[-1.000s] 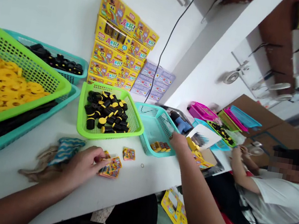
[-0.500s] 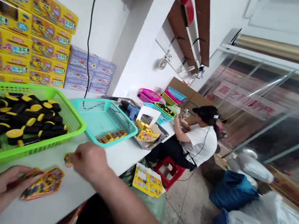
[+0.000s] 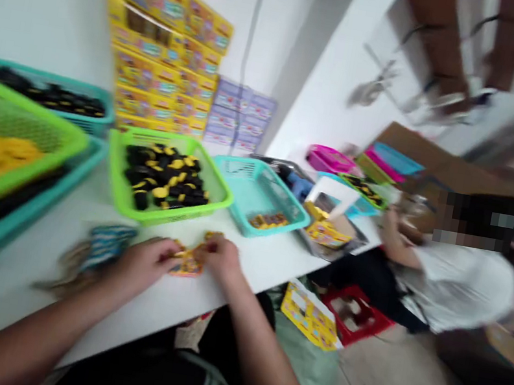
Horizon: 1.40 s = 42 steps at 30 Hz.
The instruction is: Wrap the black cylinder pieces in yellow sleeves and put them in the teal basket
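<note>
The picture is smeared by motion. My left hand (image 3: 142, 264) and my right hand (image 3: 222, 258) meet over a small stack of orange and yellow printed cards (image 3: 187, 262) on the white table (image 3: 245, 263). Both hands seem to pinch the cards, one from each side, though the fingers are blurred. Just behind them stands a green basket (image 3: 216, 197) of black and yellow cylinder parts. To its right a teal basket (image 3: 292, 215) holds a few small yellow pieces (image 3: 268, 221).
A striped cloth (image 3: 103, 244) lies left of my left hand. A green basket of yellow rings (image 3: 18, 175) and teal baskets sit at far left. Yellow boxes (image 3: 160, 64) are stacked against the wall. A seated person (image 3: 450, 277) works at the right, by a red stool (image 3: 355, 314).
My right hand came back from the teal basket to the cards by my left hand. The view swung right toward the room, then back to the table.
</note>
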Available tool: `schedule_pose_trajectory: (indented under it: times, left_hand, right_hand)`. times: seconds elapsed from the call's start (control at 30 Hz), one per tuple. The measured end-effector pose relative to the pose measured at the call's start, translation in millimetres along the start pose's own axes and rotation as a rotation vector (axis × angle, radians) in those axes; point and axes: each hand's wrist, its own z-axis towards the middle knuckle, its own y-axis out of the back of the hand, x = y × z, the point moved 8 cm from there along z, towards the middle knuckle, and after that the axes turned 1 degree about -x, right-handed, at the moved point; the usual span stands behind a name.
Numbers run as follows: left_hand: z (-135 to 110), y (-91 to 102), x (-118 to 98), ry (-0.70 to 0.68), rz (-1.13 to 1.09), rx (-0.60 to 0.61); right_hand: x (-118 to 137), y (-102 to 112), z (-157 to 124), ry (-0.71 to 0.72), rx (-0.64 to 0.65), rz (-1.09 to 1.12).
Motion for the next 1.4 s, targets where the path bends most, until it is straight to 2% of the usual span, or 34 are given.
schedule_pose_trajectory:
  times: [0.07, 0.2, 0.37, 0.43, 0.53, 0.6, 0.67, 0.73, 0.8, 0.87, 0.93, 1.0, 1.1, 1.2, 1.3, 1.4]
  left_hand:
    - [1, 2.7, -12, -0.037, 0.05, -0.051]
    - [0, 10.9, -15, -0.021, -0.002, -0.134]
    - [-10, 24.3, -35, -0.105, -0.047, -0.246]
    - [-10, 21.2, -41, -0.109, -0.134, -0.195]
    - [-7, 9.0, -37, 0.0, -0.306, -0.059]
    - [-5, 5.6, -30, 0.096, -0.403, -0.035]
    - [-4, 7.5, -25, 0.17, -0.464, -0.063]
    - [-3, 9.5, -22, 0.215, -0.483, -0.078]
    - [-3, 10.2, -22, 0.234, -0.468, -0.072]
    - [-2, 9.7, -20, 0.238, -0.442, -0.058]
    - [-1, 9.7, -19, 0.216, -0.413, -0.053]
    - [0, 11.0, -17, 0.193, -0.392, -0.067]
    - [1, 12.6, -13, 0.201, -0.388, -0.084]
    - [2, 12.9, -13, 0.185, -0.372, -0.08]
    - [1, 13.0, -16, 0.158, -0.345, -0.073]
    - [0, 15.5, -23, 0.08, -0.285, -0.081]
  right_hand:
    - [-4, -2, 4, 0.039, 0.021, 0.11]
    - [-10, -1, 2, 0.045, 0.025, 0.296]
    - [3, 0, -13, 0.008, 0.025, 0.553]
    - [12, -6, -19, -0.009, 0.058, 0.693]
    - [22, -18, -25, -0.03, 0.118, 0.74]
    - [28, -20, -25, -0.034, 0.136, 0.688]
    - [37, -10, -17, 0.036, 0.072, 0.572]
    - [58, 11, -2, 0.195, -0.068, 0.386]
    - [91, 24, 16, 0.382, -0.177, 0.138]
    - [125, 13, 39, 0.507, -0.142, -0.19]
    - [148, -17, 63, 0.528, 0.003, -0.534]
    - [162, -47, 84, 0.506, 0.122, -0.684]
    - [173, -87, 103, 0.48, 0.223, -0.758]
    - [176, -109, 110, 0.458, 0.276, -0.782]
    - [179, -99, 107, 0.458, 0.25, -0.721]
    - [176, -59, 90, 0.462, 0.188, -0.553]
